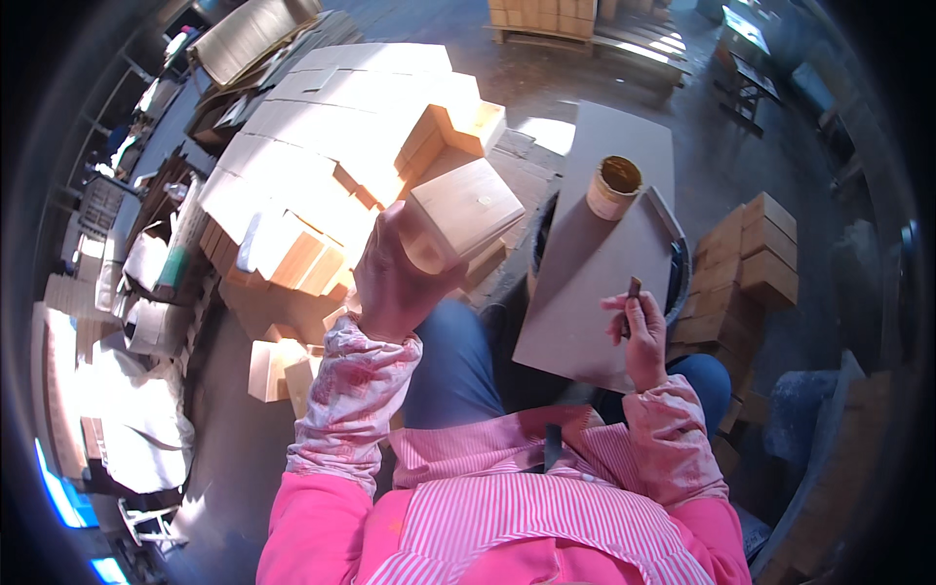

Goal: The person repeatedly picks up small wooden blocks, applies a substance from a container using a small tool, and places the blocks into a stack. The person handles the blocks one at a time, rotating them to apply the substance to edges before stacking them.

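Observation:
My left hand [402, 268] is wrapped round a pale wooden box [470, 207] and holds it up in front of me, tilted. A small light patch shows on the box's upper face. Over the near right part of a long grey board [575, 283], my right hand [642, 336] grips a small putty knife [634, 289], its short flat end pointing up and away. Farther along the board stands an open round tub [612, 190], with brown paste coating its inside. The putty knife is apart from both the tub and the box.
Sunlit stacks of wooden boxes [331, 127] fill the far left. More boxes [756, 253] are piled at the right, and a few [278, 369] lie by my left knee. White sacking [141, 419] and clutter line the left side. A loaded pallet [544, 19] stands far ahead.

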`<action>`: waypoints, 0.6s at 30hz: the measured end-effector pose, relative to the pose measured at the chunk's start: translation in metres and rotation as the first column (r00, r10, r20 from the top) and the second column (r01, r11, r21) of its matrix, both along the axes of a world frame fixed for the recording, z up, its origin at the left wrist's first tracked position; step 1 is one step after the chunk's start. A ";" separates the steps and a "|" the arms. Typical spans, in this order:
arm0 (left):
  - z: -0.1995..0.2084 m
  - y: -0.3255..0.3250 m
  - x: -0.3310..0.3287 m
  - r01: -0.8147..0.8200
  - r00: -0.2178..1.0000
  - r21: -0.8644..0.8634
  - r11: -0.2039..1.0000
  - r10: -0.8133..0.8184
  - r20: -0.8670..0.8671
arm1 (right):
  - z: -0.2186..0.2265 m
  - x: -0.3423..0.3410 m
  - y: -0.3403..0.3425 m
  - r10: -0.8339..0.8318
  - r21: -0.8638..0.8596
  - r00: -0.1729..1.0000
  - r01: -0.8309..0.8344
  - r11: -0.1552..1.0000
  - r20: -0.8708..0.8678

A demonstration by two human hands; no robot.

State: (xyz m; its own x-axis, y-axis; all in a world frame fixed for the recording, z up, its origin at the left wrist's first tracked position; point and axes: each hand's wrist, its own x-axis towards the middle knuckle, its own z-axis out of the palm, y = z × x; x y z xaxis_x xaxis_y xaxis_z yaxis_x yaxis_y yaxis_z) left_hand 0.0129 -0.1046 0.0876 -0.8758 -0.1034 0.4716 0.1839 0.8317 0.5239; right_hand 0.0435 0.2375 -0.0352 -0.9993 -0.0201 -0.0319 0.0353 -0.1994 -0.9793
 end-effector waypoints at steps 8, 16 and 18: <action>-0.066 0.128 -0.002 0.089 0.984 0.268 0.959 -0.127 0.128 | 0.016 -0.011 0.007 -0.011 -0.359 1.000 0.015 0.933 0.015; -0.071 0.143 0.005 0.154 0.960 0.364 0.919 -0.226 0.165 | 0.036 -0.027 0.022 -0.118 -0.086 0.990 0.125 0.988 0.080; -0.069 0.142 0.003 0.175 0.973 0.379 0.909 -0.219 0.077 | 0.049 -0.048 0.033 -0.179 0.187 0.983 0.183 0.965 -0.038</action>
State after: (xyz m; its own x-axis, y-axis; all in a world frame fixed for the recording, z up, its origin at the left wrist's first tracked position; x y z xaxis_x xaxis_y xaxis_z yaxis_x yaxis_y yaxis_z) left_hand 0.0158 0.0372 0.0185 -0.9421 -0.0694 0.3280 0.2439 0.5294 0.8126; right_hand -0.0048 0.2706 0.0137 -0.9862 0.1654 0.0032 -0.0051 -0.0114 -0.9999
